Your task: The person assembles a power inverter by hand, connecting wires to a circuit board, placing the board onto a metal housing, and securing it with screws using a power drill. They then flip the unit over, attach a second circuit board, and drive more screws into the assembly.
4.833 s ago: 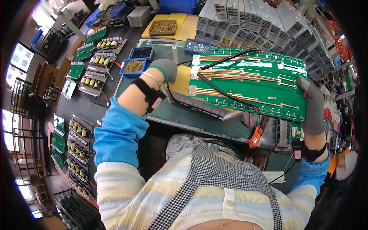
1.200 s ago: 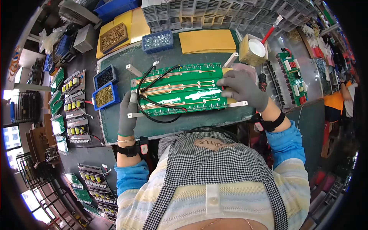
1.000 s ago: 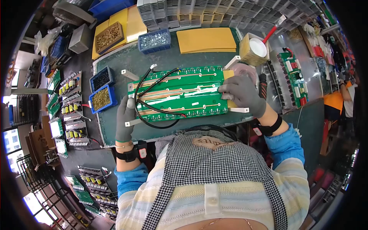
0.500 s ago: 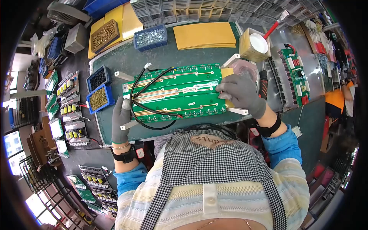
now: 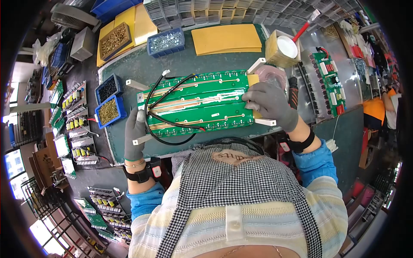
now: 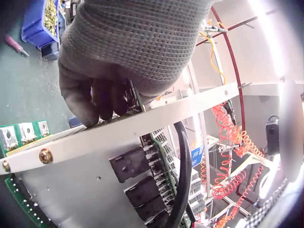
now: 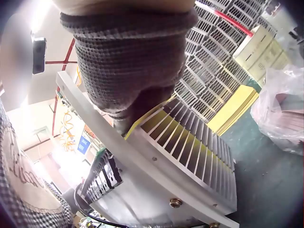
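A long green circuit board assembly point(image 5: 215, 88) lies lengthwise before me, copper strips along its face and a black cable point(image 5: 147, 116) looped over its left end. My left hand point(image 5: 135, 133), gloved in grey, grips that end; in the left wrist view its fingers curl over the edge beside a white bar point(image 6: 118, 127) fixed with brass screws. At the opposite end my right hand point(image 5: 273, 104) holds on, fingertips on the board's face. The right wrist view shows a finned heatsink point(image 7: 190, 142) below the board and another white bar point(image 7: 95, 114) across it.
Blue bins of brass screws point(image 5: 108, 112) and black parts point(image 5: 107, 88) stand left on the green bench mat point(image 5: 172, 62). Behind are a bin of silver screws point(image 5: 166, 42) and yellow sheets point(image 5: 226, 39). A white pot point(image 5: 286, 47) and a screwdriver point(image 5: 293, 93) are at right.
Several seconds ago the board lay farther right, with my left hand by the bins. Now it sits centred across white bars, a hand at each end. Over the last half second little moves.
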Demonstrator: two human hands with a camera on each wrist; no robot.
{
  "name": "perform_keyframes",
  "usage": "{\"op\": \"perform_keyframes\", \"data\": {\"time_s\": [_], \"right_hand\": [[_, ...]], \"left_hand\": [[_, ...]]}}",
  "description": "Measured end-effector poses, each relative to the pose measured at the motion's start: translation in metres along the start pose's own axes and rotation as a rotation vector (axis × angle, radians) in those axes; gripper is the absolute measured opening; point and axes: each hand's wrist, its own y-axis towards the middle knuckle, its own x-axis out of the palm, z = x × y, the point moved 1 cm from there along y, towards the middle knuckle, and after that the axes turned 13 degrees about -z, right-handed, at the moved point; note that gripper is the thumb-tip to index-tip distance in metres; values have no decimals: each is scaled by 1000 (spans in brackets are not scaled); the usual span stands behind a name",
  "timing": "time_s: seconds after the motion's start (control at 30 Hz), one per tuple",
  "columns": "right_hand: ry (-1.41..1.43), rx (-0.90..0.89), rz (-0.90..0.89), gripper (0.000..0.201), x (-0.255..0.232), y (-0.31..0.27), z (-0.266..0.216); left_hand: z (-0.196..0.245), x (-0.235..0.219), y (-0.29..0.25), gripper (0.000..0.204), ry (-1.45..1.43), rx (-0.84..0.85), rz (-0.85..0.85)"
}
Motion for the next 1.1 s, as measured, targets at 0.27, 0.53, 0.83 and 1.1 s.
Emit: {"op": "perform_keyframes", "data": {"time_s": [0.27,0.53,0.83,1.1], "right_hand": [[-28,-21,30,26,2,0,1],[-59,-8,5,23,-1,3,-3],[-59,-11,-36,20,-5,8,-5],[-88,-8,-36,19,-13,13,-17]], "left_hand": [[4,5,0,54,-37,15,18],[-1,3,-1,43,11,-1,65],[5,-1,-4,34,-20,-28,40],[7,-1,-5,42,22,-12,14]]}}
